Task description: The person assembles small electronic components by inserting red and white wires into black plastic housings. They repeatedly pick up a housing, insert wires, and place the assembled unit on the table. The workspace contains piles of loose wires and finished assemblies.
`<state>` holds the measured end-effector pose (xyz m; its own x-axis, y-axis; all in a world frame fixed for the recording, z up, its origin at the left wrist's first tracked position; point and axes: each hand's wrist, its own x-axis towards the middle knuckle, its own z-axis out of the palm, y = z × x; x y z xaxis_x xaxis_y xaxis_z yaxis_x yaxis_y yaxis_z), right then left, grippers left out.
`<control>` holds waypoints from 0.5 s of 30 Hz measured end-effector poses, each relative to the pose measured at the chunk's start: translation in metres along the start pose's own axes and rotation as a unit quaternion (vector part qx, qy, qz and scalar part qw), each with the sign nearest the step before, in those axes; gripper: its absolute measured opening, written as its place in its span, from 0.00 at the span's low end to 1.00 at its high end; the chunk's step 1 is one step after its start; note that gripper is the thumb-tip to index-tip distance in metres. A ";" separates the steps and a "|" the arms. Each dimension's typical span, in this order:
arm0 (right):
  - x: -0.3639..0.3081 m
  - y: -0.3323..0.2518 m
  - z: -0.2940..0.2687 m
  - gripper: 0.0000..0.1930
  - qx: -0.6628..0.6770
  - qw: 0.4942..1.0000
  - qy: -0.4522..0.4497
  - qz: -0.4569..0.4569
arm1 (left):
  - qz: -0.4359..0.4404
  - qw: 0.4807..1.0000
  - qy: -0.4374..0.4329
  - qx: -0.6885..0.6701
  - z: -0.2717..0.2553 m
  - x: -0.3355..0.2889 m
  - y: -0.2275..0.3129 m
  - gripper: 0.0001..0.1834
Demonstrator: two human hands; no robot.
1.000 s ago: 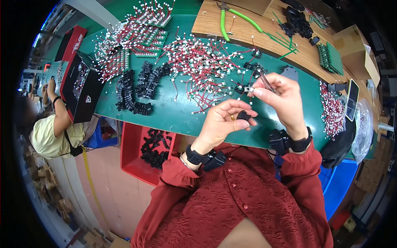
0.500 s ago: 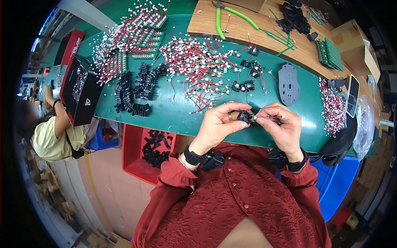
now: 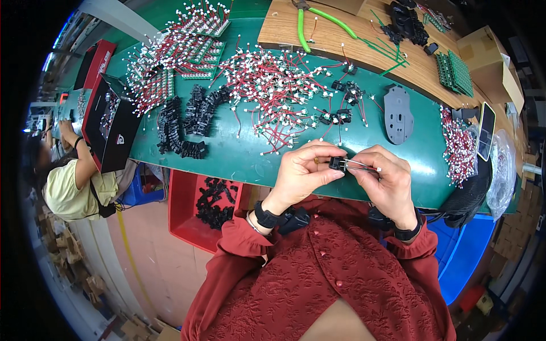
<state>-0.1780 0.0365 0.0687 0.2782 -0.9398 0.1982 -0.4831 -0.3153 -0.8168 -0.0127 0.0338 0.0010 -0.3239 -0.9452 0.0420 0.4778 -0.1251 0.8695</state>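
Note:
My left hand (image 3: 301,173) pinches a small black plastic housing (image 3: 336,163) between thumb and fingertips, above the near edge of the green table. Close against it, my right hand (image 3: 387,179) is closed on a thin wired connector (image 3: 364,166), whose wires run from the housing toward a small white plug. Whether the wire end sits inside the housing I cannot make out. Beyond my hands lies a heap of small boards with red wires and white plugs (image 3: 273,85). Some black housings with wires attached (image 3: 341,116) lie just past my fingers.
Rows of black housings (image 3: 182,128) and green board panels (image 3: 205,57) lie left. A grey plate (image 3: 398,116) and another wire heap (image 3: 458,148) lie right. Green-handled pliers (image 3: 301,28) rest on the wooden board. A red bin (image 3: 185,219) stands below; a person (image 3: 71,184) sits far left.
My fingers have turned the black housing, and the wires now stretch straighter toward the right hand. My right fingers have shifted slightly and curled in.

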 end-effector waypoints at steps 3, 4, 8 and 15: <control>0.001 -0.001 -0.002 0.06 -0.030 0.999 -0.012 -0.014 | 0.004 1.000 -0.008 0.002 0.001 0.000 0.001 0.17; 0.002 -0.003 -0.003 0.06 -0.049 0.998 -0.019 -0.024 | 0.004 1.000 -0.012 0.006 0.001 0.000 0.001 0.17; 0.004 -0.005 -0.008 0.06 -0.093 0.992 -0.063 -0.051 | 0.014 0.996 -0.022 0.082 0.002 -0.003 0.001 0.17; 0.001 0.006 0.010 0.12 -0.022 0.997 0.024 -0.075 | 0.009 1.000 0.006 -0.021 0.004 -0.003 -0.002 0.19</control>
<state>-0.1724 0.0351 0.0586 0.3107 -0.8862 0.3437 -0.4744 -0.4579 -0.7519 -0.0159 0.0383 0.0009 -0.3053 -0.9508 0.0521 0.5168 -0.1195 0.8477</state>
